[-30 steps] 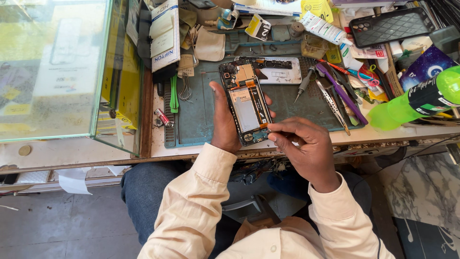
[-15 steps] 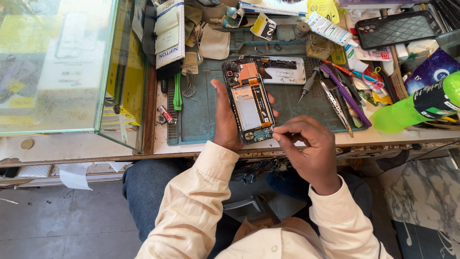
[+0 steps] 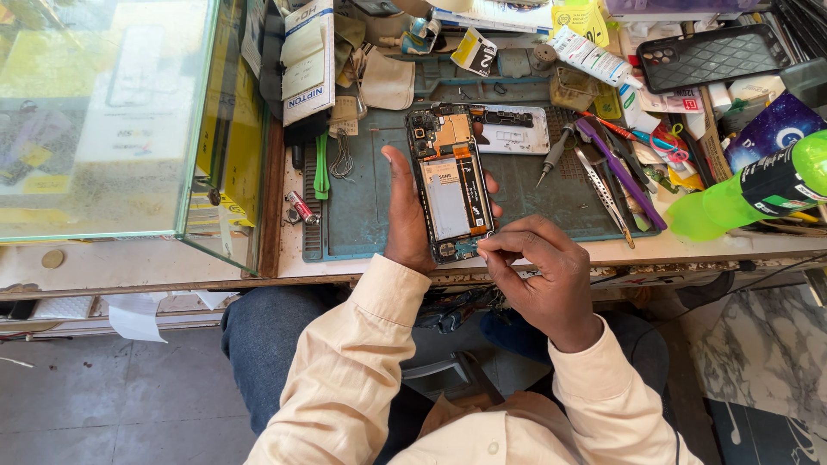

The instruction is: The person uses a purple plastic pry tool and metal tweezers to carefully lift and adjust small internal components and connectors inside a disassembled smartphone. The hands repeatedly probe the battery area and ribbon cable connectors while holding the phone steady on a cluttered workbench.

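Orange and copper-coloured parts show across the top of the opened phone [image 3: 451, 183], whose back cover is off, so the pale battery in the middle and the boards above and below it lie bare. The phone stands lengthwise over the blue-green work mat [image 3: 362, 215] on the counter [image 3: 689, 250], propped up by the left hand [image 3: 405, 215], which is closed around its left edge with fingertips showing on the far side. At about five o'clock from the phone, the right hand [image 3: 538, 271] is pinched shut at the phone's bottom end; whether it holds a small tool or part there is too small to tell. Judging by the exposed insides, the opening is done and work on the lower board is under way, while the cover is not yet back on. At one o'clock from the phone lies a white rear panel [image 3: 515, 131] flat on the mat. At three o'clock sit a small screwdriver [image 3: 551, 153], metal tweezers [image 3: 603, 189] and a purple prying tool [image 3: 616, 168]. Further out at three o'clock a green plastic bottle [image 3: 749, 194] lies on its side, and at two o'clock rests a black phone case [image 3: 711, 56]. At nine o'clock a green pry stick [image 3: 321, 168] lies on the mat's edge, with a glass display case [image 3: 112, 120] beyond it.
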